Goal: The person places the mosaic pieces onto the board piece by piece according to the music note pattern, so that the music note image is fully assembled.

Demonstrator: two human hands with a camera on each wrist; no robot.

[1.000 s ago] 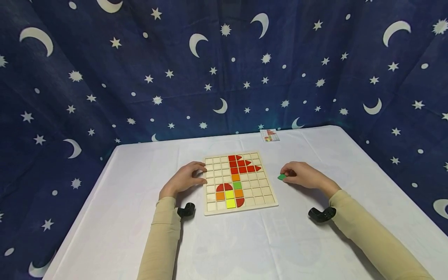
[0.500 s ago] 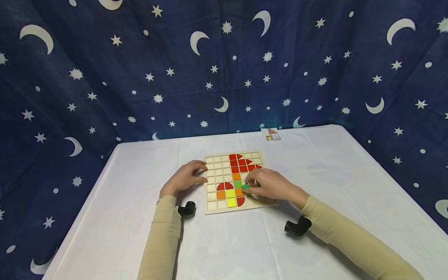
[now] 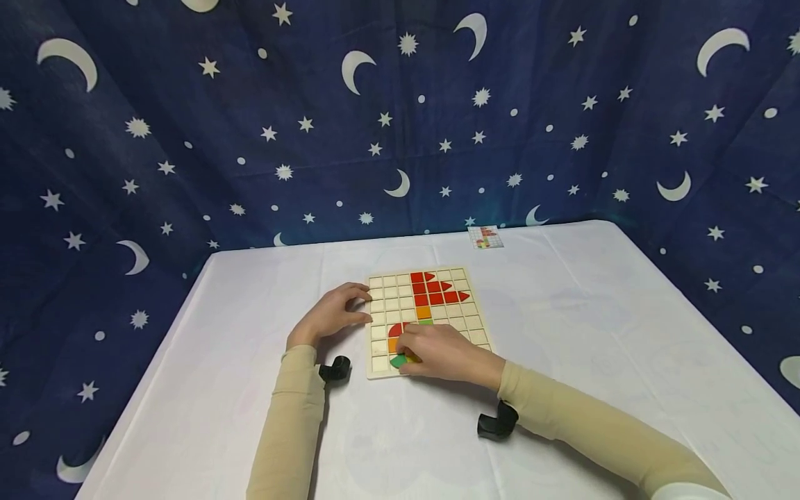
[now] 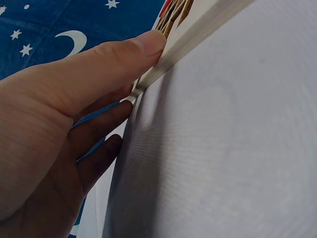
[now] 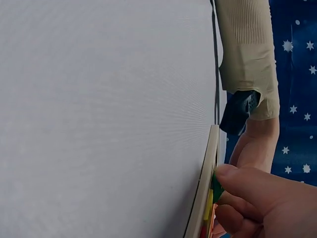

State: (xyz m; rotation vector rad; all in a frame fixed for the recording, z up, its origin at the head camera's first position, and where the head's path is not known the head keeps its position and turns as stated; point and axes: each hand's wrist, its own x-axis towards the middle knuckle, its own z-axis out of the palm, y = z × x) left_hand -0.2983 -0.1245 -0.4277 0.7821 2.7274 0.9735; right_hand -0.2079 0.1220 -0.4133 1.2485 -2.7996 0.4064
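Observation:
A pale wooden grid board (image 3: 475,323) lies on the table with red, orange, yellow and light green tiles set in its squares. My right hand (image 3: 446,353) reaches over the lower part of the board and pinches a dark green tile (image 3: 398,360) at the bottom row, left of the middle. Part of that tile and several squares are hidden under the hand. In the right wrist view, thumb and fingers meet at the green tile (image 5: 217,187) just by the board's rim. At the board's left edge, my left hand (image 3: 331,314) touches the rim with thumb and fingertips, fingers relaxed.
A small card (image 3: 485,237) printed with a coloured grid picture lies near the table's back edge. White cloth (image 3: 562,312) covers the table. Behind hangs a dark blue curtain (image 3: 312,90) with moons and stars. Each wrist bears a black camera (image 3: 498,421).
My right hand has carried the green tile leftward from beside the board, across it, to the bottom row. My left hand stays at the board's left edge.

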